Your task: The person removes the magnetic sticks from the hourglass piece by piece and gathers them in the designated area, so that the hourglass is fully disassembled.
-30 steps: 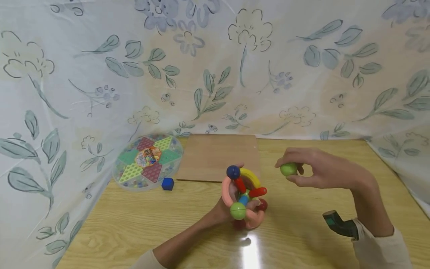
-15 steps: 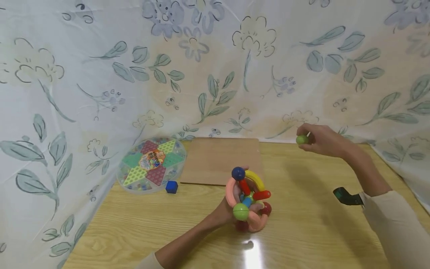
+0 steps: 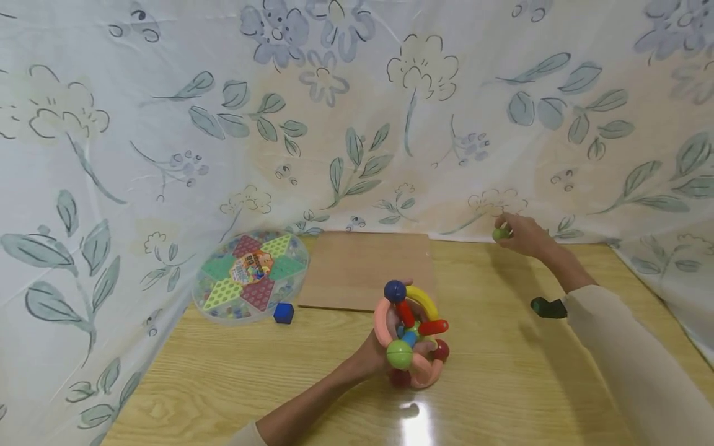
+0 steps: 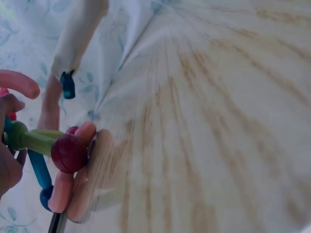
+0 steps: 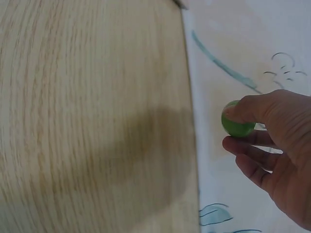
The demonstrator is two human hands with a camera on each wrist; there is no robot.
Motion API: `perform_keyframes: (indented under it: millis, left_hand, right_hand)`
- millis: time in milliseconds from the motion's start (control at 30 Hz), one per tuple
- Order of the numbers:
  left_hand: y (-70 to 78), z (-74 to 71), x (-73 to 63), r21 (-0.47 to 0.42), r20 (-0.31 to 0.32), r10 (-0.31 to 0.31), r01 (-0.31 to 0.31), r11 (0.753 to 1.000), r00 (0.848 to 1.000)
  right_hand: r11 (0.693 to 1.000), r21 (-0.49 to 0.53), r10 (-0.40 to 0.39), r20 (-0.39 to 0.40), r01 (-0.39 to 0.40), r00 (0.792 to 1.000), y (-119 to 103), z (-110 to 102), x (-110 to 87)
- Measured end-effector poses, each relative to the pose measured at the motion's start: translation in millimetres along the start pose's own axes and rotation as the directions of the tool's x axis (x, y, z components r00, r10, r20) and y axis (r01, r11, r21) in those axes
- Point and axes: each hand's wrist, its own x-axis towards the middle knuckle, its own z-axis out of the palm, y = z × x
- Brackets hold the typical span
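My left hand grips a toy frame of rods and balls, held over the front middle of the table. Pink and yellow curved rods join red and blue straight rods, with blue, green and dark red balls at the joints. In the left wrist view the dark red ball hangs at the frame's lower side. Far off at the back right, my right hand pinches a loose green ball between thumb and fingertips. The right wrist view has this ball against the cloth, just past the table's back edge.
Left of a flat brown board lies a round clear case with a star-shaped coloured pattern. A small blue cube sits in front of them. Flowered cloth closes off the wooden table behind and at the sides.
My right hand has carried the green ball away from the toy frame, rightward and toward the back edge. The left hand keeps its hold on the frame at nearly the same place.
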Motion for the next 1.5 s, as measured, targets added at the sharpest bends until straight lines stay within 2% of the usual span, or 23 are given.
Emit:
perform_keyframes:
  millis: [167, 433, 700, 1067, 1300, 1400, 1500]
  left_hand:
    - [-0.8, -1.2, -1.8, 0.007, 0.004, 0.004, -0.004, 1.0, 1.0]
    - [-0.8, -1.1, -0.8, 0.012, 0.002, 0.025, -0.025, 1.0, 1.0]
    - [-1.5, -0.8, -1.6, 0.005, 0.015, 0.023, -0.023, 1.0, 1.0]
    - [-0.4, -1.9, -2.8, 0.003, 0.014, -0.009, 0.009, 1.0, 1.0]
    - [-0.6, -0.9, -2.1, 0.003, 0.021, 0.012, -0.012, 1.0, 1.0]
    - [-0.6, -0.6, -2.0, 0.004, 0.024, 0.008, -0.008, 1.0, 1.0]
    - [-0.5, -1.0, -2.0, 0.009, 0.02, -0.003, 0.003, 1.0, 1.0]
  right_hand:
    - [0.998, -0.042, 0.043, 0.01, -0.043, 0.999, 10, 12, 4.6]
    - [0.994, 0.007, 0.105, 0.019, -0.105, 0.994, 17, 23, 2.5]
    - [0.996, -0.025, 0.082, 0.016, -0.081, 0.997, 25, 30, 0.5]
    - [0.996, -0.031, 0.079, 0.033, -0.078, 0.996, 23, 26, 4.2]
    - [0.994, -0.1, 0.055, 0.021, -0.053, 0.998, 9, 16, -4.7]
    - [0.986, -0.163, 0.045, 0.013, -0.043, 0.999, -8, 9, -11.9]
    - [0.977, -0.214, 0.004, -0.005, -0.005, 1.0, -32, 1, -19.9]
